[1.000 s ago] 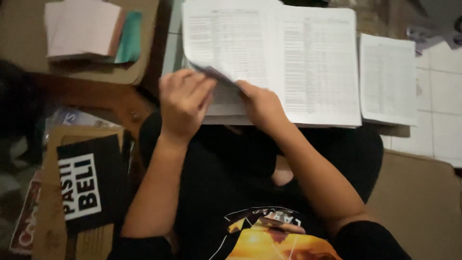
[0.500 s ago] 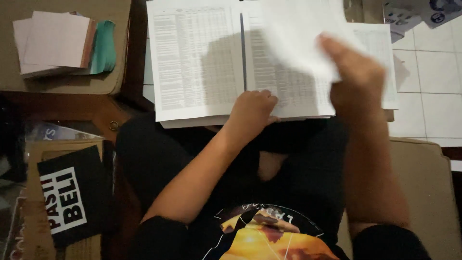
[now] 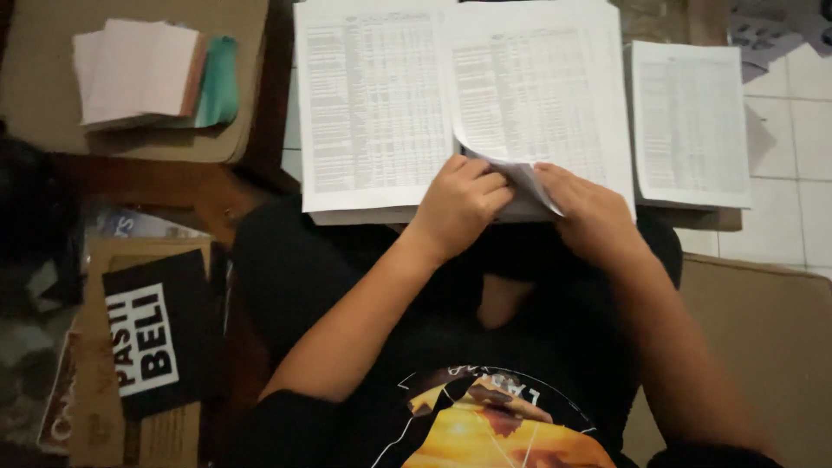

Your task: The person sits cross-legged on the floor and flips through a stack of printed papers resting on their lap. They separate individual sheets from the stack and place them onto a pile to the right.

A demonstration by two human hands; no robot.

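A thick stack of white printed sheets [image 3: 451,104] with dense tables lies open in front of my lap, in two side-by-side piles. My left hand [image 3: 459,204] and my right hand [image 3: 589,212] meet at the near edge of the right pile. Both pinch the curled lower corner of one sheet [image 3: 524,178], lifted a little off the pile. A separate, smaller pile of printed sheets [image 3: 689,121] lies just to the right on the tiled floor.
A stack of pink, white and green papers [image 3: 147,74] rests on a brown cardboard piece [image 3: 52,104] at the upper left. A black printed card [image 3: 152,334] lies on cardboard at the lower left. More cardboard [image 3: 763,347] sits at the right.
My right hand, which was raised carrying a sheet over to the right, has come back down to the near edge. Both hands now pinch a sheet corner again.
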